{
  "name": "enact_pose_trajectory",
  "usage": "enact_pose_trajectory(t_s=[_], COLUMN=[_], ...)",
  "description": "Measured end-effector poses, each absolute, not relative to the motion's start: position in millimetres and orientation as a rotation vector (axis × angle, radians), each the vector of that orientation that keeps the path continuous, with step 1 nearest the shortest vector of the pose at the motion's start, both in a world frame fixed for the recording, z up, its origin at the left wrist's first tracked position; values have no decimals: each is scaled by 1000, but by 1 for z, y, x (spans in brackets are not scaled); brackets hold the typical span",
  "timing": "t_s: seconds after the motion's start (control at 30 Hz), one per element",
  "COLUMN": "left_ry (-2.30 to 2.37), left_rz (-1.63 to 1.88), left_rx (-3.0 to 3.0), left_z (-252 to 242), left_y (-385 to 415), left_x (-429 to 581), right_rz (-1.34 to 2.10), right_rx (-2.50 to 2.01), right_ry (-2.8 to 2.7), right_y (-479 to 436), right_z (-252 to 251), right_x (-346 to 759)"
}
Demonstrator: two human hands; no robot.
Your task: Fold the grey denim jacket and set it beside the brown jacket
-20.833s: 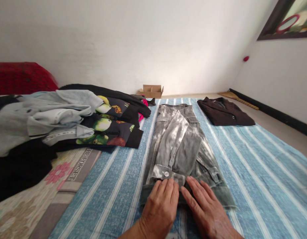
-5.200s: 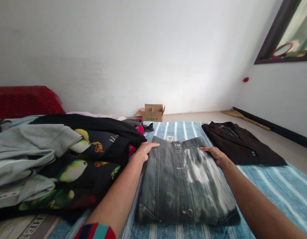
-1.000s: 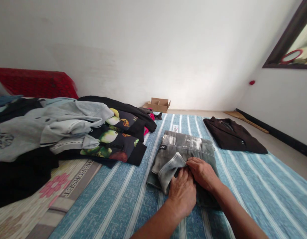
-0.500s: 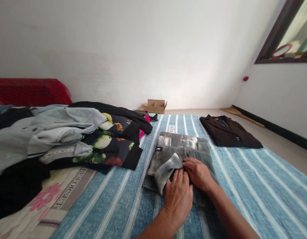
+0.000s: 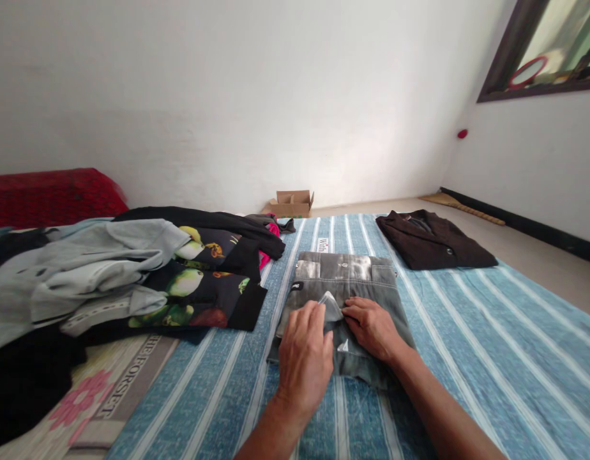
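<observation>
A folded grey washed-denim jacket (image 5: 345, 278) lies on the blue striped sheet (image 5: 467, 332) in front of me. My left hand (image 5: 304, 358) rests on its near left part, fingers together and flat over a grey collar flap. My right hand (image 5: 369, 326) presses flat on the jacket just to the right, fingertips touching the same flap. Neither hand lifts the garment off the sheet.
A heap of loose clothes (image 5: 108, 268), grey, black and fruit-printed, lies to the left. A folded dark brown jacket (image 5: 433, 239) sits at the back right. A small cardboard box (image 5: 291, 203) stands by the wall. A red cushion (image 5: 50, 195) is far left.
The grey flap that stuck out at the left has been pushed down and in under my left hand. Both hands stayed on the jacket; my view shifted slightly.
</observation>
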State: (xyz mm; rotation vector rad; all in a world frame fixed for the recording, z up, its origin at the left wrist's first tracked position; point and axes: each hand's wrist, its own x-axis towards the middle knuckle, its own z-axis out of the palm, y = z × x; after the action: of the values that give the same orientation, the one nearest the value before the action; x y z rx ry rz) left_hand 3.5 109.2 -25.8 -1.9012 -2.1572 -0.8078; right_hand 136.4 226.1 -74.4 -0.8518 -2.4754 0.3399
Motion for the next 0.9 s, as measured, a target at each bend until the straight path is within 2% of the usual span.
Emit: enact_pose_trajectory(t_s=[0.17, 0.33, 0.6, 0.9], left_ry=[-2530, -2750, -2772, -2705], left_rz=[-773, -918, -1178, -1080], left_rx=[-1897, -2075, -2325, -2352], left_z=[-19, -20, -12, -11], left_y=[145, 169, 179, 185], left_x=[-20, -36, -41, -51], right_rz=[331, 345, 378, 409], right_rx=[-866, -865, -855, -838], right_ry=[-2508, -2520, -2495, -2459], right_y=[226, 226, 226, 226], right_z=[-72, -70, -70, -70], right_x=[136, 136, 136, 136])
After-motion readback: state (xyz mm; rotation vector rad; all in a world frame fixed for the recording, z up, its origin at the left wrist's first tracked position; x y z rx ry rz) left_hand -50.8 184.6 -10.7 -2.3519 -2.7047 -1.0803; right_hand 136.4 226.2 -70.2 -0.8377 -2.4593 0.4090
